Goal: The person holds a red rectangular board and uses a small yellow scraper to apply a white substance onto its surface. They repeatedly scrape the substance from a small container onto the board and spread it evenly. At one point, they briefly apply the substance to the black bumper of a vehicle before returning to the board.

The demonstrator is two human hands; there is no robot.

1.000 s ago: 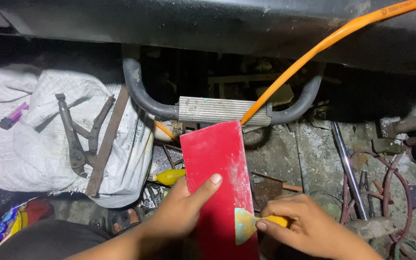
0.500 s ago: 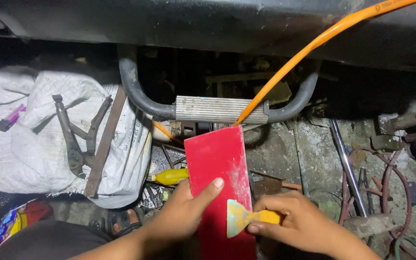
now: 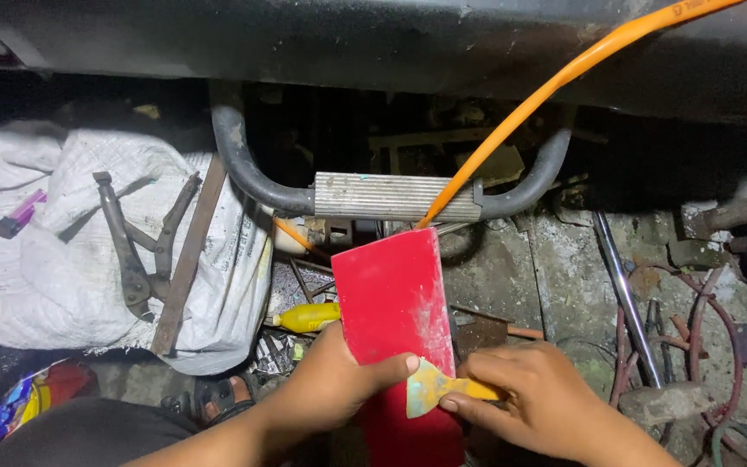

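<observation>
Two hands meet on a red flat panel (image 3: pixel 395 320) that stands tilted in the lower middle of the view, its top edge just under a ribbed grey metal step (image 3: pixel 395 196). The left hand (image 3: pixel 335 389) grips the panel from its left edge, thumb laid across the red face and the other fingers hidden behind it. The right hand (image 3: pixel 533 402) pinches the yellow handle of a small scraper (image 3: pixel 430 387), fingers pressed together around it, and the scraper's smeared blade lies flat on the panel just beside the left thumb.

The ribbed step joins a curved dark pipe (image 3: pixel 239 160) on each side, beneath a dark metal body. An orange hose (image 3: pixel 555 82) runs from the top right corner down to the panel's upper edge. To the left of the panel lies a yellow-handled tool (image 3: pixel 307 317) among small scrap. Farther left a white woven sack (image 3: pixel 54 259) carries a pair of long-handled pliers (image 3: pixel 131 246), a rusty flat bar (image 3: pixel 188 259) and a small purple lighter (image 3: pixel 17 214). To the right, on the dirty floor, lie a shiny metal rod (image 3: pixel 624 294) and loops of reddish wire (image 3: pixel 711 337).
</observation>
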